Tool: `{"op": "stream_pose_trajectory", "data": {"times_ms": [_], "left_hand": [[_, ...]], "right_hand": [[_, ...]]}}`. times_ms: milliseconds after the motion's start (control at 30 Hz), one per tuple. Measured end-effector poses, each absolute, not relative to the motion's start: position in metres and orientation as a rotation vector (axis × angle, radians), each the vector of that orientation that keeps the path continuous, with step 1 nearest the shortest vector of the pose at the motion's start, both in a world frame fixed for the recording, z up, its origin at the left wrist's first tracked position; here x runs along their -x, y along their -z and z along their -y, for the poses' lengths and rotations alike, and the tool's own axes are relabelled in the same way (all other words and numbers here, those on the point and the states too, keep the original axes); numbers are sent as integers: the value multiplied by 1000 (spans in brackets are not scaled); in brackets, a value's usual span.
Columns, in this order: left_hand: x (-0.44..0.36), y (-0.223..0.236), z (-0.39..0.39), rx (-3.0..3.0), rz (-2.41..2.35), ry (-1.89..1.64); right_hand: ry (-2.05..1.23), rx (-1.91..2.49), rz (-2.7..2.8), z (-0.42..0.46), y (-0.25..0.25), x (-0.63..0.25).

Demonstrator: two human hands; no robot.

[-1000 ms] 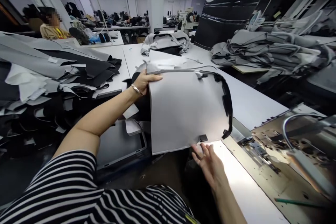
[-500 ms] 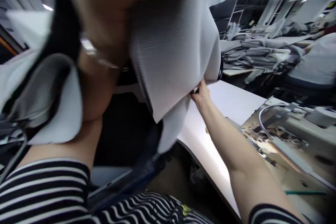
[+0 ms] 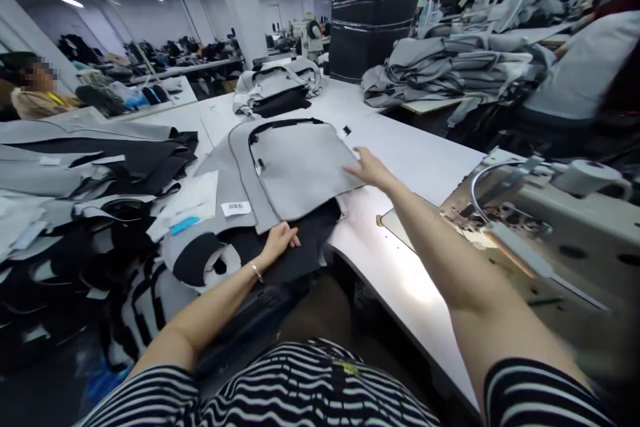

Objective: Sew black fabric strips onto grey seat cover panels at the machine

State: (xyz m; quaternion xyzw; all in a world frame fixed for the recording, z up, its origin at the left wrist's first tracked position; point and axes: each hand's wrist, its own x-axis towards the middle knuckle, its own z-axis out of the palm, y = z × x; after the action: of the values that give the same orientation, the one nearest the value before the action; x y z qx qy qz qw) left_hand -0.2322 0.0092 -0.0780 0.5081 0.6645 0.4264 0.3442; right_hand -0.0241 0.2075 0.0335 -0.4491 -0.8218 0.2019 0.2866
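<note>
A sewn grey fabric piece [image 3: 305, 167] with a dark curved seam lies flat on the white table. My left hand [image 3: 277, 245], a bracelet on its wrist, rests at the piece's near edge over black fabric [image 3: 313, 240]. Its fingers are curled; what they hold, if anything, is hidden. At the right edge of the grey piece is my right hand [image 3: 369, 168], somewhat blurred, fingers spread and nothing visibly gripped. A white barcode label [image 3: 236, 207] lies on the grey fabric to the left.
To the right stands a sewing machine [image 3: 560, 233] beside the white table [image 3: 425, 140]. Stacked grey and black pieces [image 3: 85, 160] fill the left side. Farther back are another sewn piece [image 3: 275, 83] and a grey pile [image 3: 450, 70]. People sit at far left and right.
The grey fabric, raised close in front of me before, now lies on the table. My left hand has come down to its near edge. My right hand's fingers have spread.
</note>
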Motion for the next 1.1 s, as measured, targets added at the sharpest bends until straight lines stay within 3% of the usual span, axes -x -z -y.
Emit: {"op": "stream_pose_trajectory", "data": {"times_ms": [133, 333, 467, 567, 800, 967, 1100], "left_hand": [[247, 69, 0, -1797, -1751, -991], [317, 46, -25, -2658, -1915, -452], [328, 47, -61, -2774, -1797, -83], [302, 44, -78, -2913, -1601, -78], [183, 57, -84, -3066, -481, -16], [94, 90, -109, -2924, -535, -80], [56, 113, -126, -2913, -742, -200]], "right_hand": [[-449, 1212, 2543, -131, 12, 26], [8, 557, 2935, -25, 82, 69], [328, 749, 2765, -3, 118, 96], [408, 746, 2803, -7, 123, 98], [199, 713, 2874, -27, 113, 12], [-37, 1131, 2762, -14, 110, -80], [-49, 1551, 2403, 55, 106, -142]]}}
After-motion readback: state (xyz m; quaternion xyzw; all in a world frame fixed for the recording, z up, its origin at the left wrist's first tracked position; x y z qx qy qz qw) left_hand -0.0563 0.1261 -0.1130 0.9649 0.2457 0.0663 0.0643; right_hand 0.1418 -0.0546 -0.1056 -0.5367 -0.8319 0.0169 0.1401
